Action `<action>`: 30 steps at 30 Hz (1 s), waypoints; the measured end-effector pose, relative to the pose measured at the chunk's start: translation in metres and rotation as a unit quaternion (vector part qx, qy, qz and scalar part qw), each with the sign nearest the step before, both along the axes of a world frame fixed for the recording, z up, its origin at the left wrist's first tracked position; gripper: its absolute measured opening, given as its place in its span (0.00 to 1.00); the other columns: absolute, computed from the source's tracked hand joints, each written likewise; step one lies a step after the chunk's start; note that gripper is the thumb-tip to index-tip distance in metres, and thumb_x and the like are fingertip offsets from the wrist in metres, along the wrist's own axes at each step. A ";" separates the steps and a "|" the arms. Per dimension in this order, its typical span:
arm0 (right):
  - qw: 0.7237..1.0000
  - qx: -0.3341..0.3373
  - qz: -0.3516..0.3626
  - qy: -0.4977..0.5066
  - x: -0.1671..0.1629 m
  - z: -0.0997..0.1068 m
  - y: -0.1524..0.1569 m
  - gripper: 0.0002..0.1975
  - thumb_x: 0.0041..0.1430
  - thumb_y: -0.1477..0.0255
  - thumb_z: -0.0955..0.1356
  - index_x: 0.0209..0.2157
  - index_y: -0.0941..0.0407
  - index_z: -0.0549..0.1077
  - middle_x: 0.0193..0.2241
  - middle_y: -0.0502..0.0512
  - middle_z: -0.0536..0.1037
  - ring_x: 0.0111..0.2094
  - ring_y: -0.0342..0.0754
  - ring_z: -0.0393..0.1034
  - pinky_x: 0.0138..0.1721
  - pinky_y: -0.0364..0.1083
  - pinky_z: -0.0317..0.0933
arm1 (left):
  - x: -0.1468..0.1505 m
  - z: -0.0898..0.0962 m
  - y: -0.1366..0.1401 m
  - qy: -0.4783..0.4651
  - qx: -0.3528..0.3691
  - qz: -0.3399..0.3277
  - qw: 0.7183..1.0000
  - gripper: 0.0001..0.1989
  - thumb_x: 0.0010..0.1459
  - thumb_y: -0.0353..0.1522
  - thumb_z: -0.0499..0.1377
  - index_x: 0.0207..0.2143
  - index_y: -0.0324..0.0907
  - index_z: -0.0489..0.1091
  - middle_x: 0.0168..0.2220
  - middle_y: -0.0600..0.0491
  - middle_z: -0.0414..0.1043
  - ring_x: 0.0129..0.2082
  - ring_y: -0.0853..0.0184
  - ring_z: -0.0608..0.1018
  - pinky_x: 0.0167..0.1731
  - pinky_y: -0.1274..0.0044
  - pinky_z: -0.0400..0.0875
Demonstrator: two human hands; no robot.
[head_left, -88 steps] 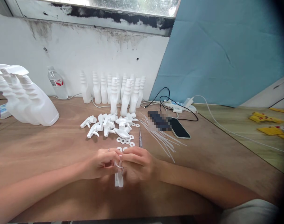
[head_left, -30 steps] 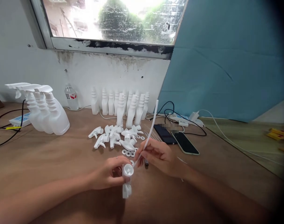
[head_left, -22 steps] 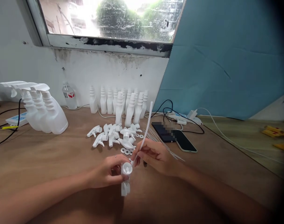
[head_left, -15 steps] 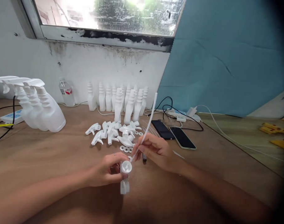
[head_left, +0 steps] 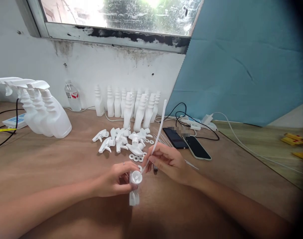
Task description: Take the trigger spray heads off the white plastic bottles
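Observation:
My left hand (head_left: 120, 179) is closed around a white trigger spray head (head_left: 136, 178), its round collar opening turned up toward me. Between the thumb and fingers of my right hand (head_left: 165, 162) is a thin white plastic tube (head_left: 159, 127), slanting up and to the right. The tube's lower end is beside the collar's rim; whether it touches I cannot tell. Beyond my hands lies a pile of loose white trigger spray heads (head_left: 121, 137). Several flat white ring washers (head_left: 136, 158) lie close to my right hand, and more thin tubes (head_left: 163, 137) are behind it.
White bottles without heads (head_left: 141, 113) stand by the wall. At left are spray bottles with heads fitted (head_left: 54, 116) and a clear water bottle (head_left: 73, 96). Two phones (head_left: 197, 147) lie right of centre, near cables and a power strip (head_left: 203, 123).
The view has shifted slightly, so the background sits a little further right. Both hands keep their grips, and the tube stays beside the spray head's collar.

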State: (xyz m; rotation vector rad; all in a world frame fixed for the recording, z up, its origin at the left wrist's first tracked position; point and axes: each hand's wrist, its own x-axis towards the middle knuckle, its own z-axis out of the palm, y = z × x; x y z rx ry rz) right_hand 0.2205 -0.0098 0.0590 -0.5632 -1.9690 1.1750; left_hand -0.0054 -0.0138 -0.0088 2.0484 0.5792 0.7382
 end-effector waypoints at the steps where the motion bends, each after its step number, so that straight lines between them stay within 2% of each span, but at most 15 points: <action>1: 1.000 0.001 -0.002 -0.001 0.000 -0.001 0.000 0.05 0.66 0.72 0.62 0.37 0.60 0.67 0.32 0.55 0.77 0.30 0.40 0.74 0.31 0.40 0.71 | 0.000 0.000 0.000 0.001 0.000 0.000 1.000 0.14 0.57 0.33 0.60 0.45 0.38 0.68 0.43 0.47 0.68 0.35 0.70 0.71 0.28 0.84 0.65; 6: 0.999 0.015 -0.018 -0.039 -0.001 -0.004 -0.001 0.06 0.65 0.71 0.64 0.39 0.59 0.68 0.31 0.54 0.77 0.31 0.41 0.74 0.33 0.41 0.69 | 0.000 0.000 0.000 0.005 0.003 -0.002 1.000 0.14 0.57 0.33 0.60 0.45 0.38 0.68 0.43 0.46 0.68 0.35 0.70 0.71 0.28 0.84 0.65; 11: 0.980 0.145 -0.061 -0.124 -0.002 -0.006 0.001 0.06 0.61 0.70 0.68 0.35 0.58 0.74 0.30 0.52 0.77 0.29 0.40 0.70 0.34 0.40 0.64 | 0.001 0.002 0.000 0.002 -0.009 0.011 1.000 0.12 0.56 0.32 0.60 0.43 0.37 0.69 0.42 0.47 0.68 0.34 0.71 0.71 0.27 0.85 0.66; 13: 0.974 0.172 -0.056 -0.136 -0.003 -0.007 0.003 0.08 0.61 0.68 0.68 0.33 0.58 0.75 0.30 0.52 0.76 0.28 0.40 0.68 0.33 0.40 0.63 | 0.001 0.003 0.000 0.000 -0.016 0.008 1.000 0.11 0.56 0.32 0.60 0.42 0.37 0.70 0.43 0.46 0.68 0.35 0.70 0.71 0.27 0.85 0.67; 18: 0.967 0.181 -0.048 -0.173 -0.006 -0.014 0.003 0.11 0.63 0.67 0.65 0.31 0.58 0.74 0.26 0.51 0.74 0.28 0.41 0.67 0.31 0.40 0.61 | 0.001 0.001 0.000 -0.004 -0.032 0.006 0.999 0.12 0.57 0.33 0.60 0.43 0.37 0.71 0.45 0.45 0.68 0.36 0.70 0.72 0.27 0.86 0.68; 24: 0.963 0.214 -0.059 -0.152 -0.009 -0.027 -0.001 0.08 0.63 0.74 0.63 0.29 0.58 0.68 0.24 0.49 0.70 0.24 0.38 0.62 0.28 0.38 0.56 | 0.001 -0.004 0.002 -0.016 -0.058 -0.012 0.998 0.13 0.58 0.33 0.59 0.44 0.36 0.72 0.49 0.43 0.66 0.38 0.68 0.73 0.28 0.84 0.70; 30: 0.963 0.229 -0.046 -0.138 -0.011 -0.034 -0.002 0.07 0.62 0.77 0.61 0.30 0.58 0.66 0.25 0.49 0.71 0.25 0.39 0.62 0.29 0.38 0.56 | 0.002 0.003 0.001 -0.018 -0.056 -0.024 0.998 0.12 0.58 0.32 0.59 0.43 0.37 0.74 0.48 0.43 0.68 0.42 0.65 0.73 0.31 0.84 0.71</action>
